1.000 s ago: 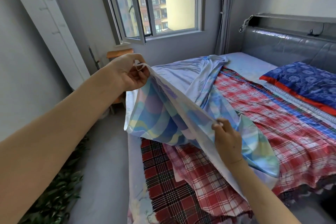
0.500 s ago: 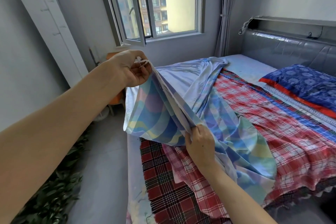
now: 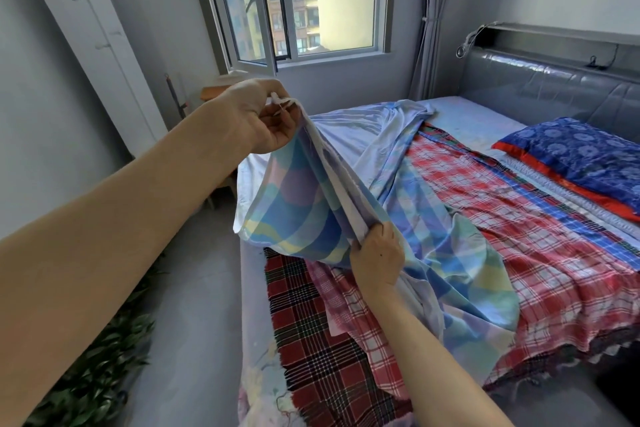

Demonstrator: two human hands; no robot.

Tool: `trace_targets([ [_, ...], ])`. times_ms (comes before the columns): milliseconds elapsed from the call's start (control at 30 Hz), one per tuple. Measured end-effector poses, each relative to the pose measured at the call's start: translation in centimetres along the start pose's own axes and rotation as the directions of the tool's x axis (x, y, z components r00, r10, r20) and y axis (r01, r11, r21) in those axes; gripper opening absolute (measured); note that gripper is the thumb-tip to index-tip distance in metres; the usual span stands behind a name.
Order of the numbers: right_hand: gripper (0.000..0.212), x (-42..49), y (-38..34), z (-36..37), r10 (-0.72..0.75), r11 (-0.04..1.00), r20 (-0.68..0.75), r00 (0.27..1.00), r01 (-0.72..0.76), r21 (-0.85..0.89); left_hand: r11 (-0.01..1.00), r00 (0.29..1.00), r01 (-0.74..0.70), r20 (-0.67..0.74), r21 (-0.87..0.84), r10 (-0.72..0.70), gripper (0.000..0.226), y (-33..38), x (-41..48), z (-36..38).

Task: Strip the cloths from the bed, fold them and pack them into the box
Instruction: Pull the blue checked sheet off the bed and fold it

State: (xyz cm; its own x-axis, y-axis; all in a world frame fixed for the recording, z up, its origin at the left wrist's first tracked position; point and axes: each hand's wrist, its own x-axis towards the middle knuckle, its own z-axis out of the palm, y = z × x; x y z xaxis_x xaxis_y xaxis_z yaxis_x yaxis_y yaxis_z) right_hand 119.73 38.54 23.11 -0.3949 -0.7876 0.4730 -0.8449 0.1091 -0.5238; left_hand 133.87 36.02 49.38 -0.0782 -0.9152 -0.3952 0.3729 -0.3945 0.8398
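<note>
Over at ten o'clock our left hand (image 3: 266, 114) is raised, fingers curled tight round a bunched corner of the pastel checked cloth (image 3: 294, 211). From there the hem runs taut down toward five o'clock, and the cloth sags in a pocket beneath it. Below that, at six o'clock, a dark plaid cloth (image 3: 311, 340) lies flat at the near end of the bed (image 3: 478, 114). Now centre: our right hand (image 3: 377, 260) pinches the same hem, several layers gathered in its grip. Both hands are full, nothing free.

Off toward three o'clock the rest of the pastel cloth trails across the red checked cloth (image 3: 519, 253), with the blue pillow (image 3: 581, 156) beyond it at two. We see no box anywhere.

So where's the danger? That trailing half rests on the red check, so a hard pull could drag the layer underneath along and bunch it. If one layer slips from the right hand's pinch, the edges won't line up and we'd expect a crooked fold. And that sagging pocket hangs past the bedside; let it drop and it may sweep the floor.
</note>
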Motion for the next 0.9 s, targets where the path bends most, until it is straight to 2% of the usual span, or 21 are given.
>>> trace_targets([
  [67, 0.031, -0.4, 1.3, -0.8, -0.077, 0.996, -0.052, 0.996, 0.080, 0.047, 1.000, 1.000, -0.010, -0.011, 0.011, 0.010, 0.022, 0.5, 0.1, -0.7],
  [133, 0.026, -0.9, 3.1, -2.0, -0.201, 0.976, -0.112, 0.973, 0.208, 0.062, 0.999, 0.999, -0.029, -0.045, 0.031, 0.031, 0.038, 0.9, 0.6, -2.0],
  [200, 0.010, -1.2, 5.0, -3.1, -0.319, 0.944, -0.181, 0.930, 0.329, 0.027, 0.996, 0.997, -0.026, -0.072, 0.081, 0.032, 0.049, 0.9, 1.1, -3.8],
  [300, 0.027, -1.0, 6.3, -4.8, -0.396, 0.911, -0.210, 0.894, 0.411, 0.029, 0.991, 0.995, 0.016, -0.095, 0.131, -0.004, 0.019, -0.3, 1.7, -6.9],
  [400, 0.018, -0.5, 5.6, -5.7, -0.348, 0.905, -0.155, 0.925, 0.374, 0.202, 0.984, 0.983, 0.108, -0.161, 0.143, -0.085, 0.019, -2.6, 2.9, -11.6],
  [467, 0.010, -1.0, 4.9, -5.2, -0.302, 0.886, -0.040, 0.952, 0.296, 0.358, 0.960, 0.959, 0.198, -0.240, 0.198, -0.148, 0.039, -5.1, 3.9, -16.2],
  [533, 0.019, -2.0, 4.1, -3.9, -0.272, 0.873, 0.098, 0.957, 0.203, 0.445, 0.912, 0.922, 0.295, -0.337, 0.287, -0.192, 0.049, -8.5, 4.4, -21.4],
  [567, 0.024, -2.6, 3.8, -3.1, -0.271, 0.877, 0.168, 0.948, 0.171, 0.450, 0.886, 0.902, 0.337, -0.378, 0.319, -0.207, 0.046, -10.2, 4.5, -23.9],
  [600, 0.026, -3.3, 3.4, -2.3, -0.270, 0.884, 0.234, 0.934, 0.144, 0.444, 0.846, 0.874, 0.396, -0.430, 0.357, -0.227, 0.038, -11.8, 4.7, -25.8],
  [633, 0.024, -4.0, 3.0, -1.6, -0.267, 0.890, 0.284, 0.921, 0.122, 0.440, 0.770, 0.853, 0.438, -0.486, 0.464, -0.191, 0.028, -13.2, 5.1, -27.4],
  [667, 0.021, -4.4, 2.5, -1.0, -0.261, 0.892, 0.315, 0.912, 0.103, 0.440, 0.625, 0.839, 0.474, -0.533, 0.621, -0.107, 0.018, -14.5, 5.6, -28.3],
  [700, 0.019, -4.9, 2.1, -0.3, -0.255, 0.893, 0.329, 0.909, 0.091, 0.441, 0.438, 0.832, 0.495, -0.555, 0.750, 0.010, 0.021, -15.9, 6.0, -28.7],
  [733, 0.017, -5.2, 1.6, 0.2, -0.253, 0.895, 0.332, 0.909, 0.090, 0.436, 0.195, 0.843, 0.468, -0.502, 0.862, 0.193, 0.036, -17.0, 6.1, -28.0],
  [767, 0.017, -5.5, 1.1, 0.6, -0.254, 0.900, 0.336, 0.907, 0.094, 0.427, 0.058, 0.889, 0.348, -0.349, 0.936, 0.298, 0.051, -18.3, 5.7, -26.2],
  [800, 0.018, -5.7, 0.6, 0.9, -0.257, 0.905, 0.349, 0.901, 0.097, 0.415, 0.033, 0.938, 0.142, -0.145, 0.989, 0.314, 0.064, -19.7, 5.2, -23.7],
  [833, 0.019, -5.9, 0.1, 1.2, -0.258, 0.909, 0.365, 0.894, 0.096, 0.406, 0.048, 0.959, -0.079, 0.062, 0.996, 0.278, 0.074, -21.3, 4.7, -21.0],
  [867, 0.021, -6.1, -0.4, 1.3, -0.251, 0.913, 0.382, 0.890, 0.087, 0.398, 0.038, 0.943, -0.258, 0.243, 0.965, 0.226, 0.078, -22.9, 4.4, -18.3],
  [900, 0.021, -6.2, -0.8, 1.3, -0.246, 0.915, 0.393, 0.886, 0.080, 0.394, 0.014, 0.900, -0.386, 0.374, 0.922, 0.222, 0.072, -24.5, 4.3, -16.2],
])
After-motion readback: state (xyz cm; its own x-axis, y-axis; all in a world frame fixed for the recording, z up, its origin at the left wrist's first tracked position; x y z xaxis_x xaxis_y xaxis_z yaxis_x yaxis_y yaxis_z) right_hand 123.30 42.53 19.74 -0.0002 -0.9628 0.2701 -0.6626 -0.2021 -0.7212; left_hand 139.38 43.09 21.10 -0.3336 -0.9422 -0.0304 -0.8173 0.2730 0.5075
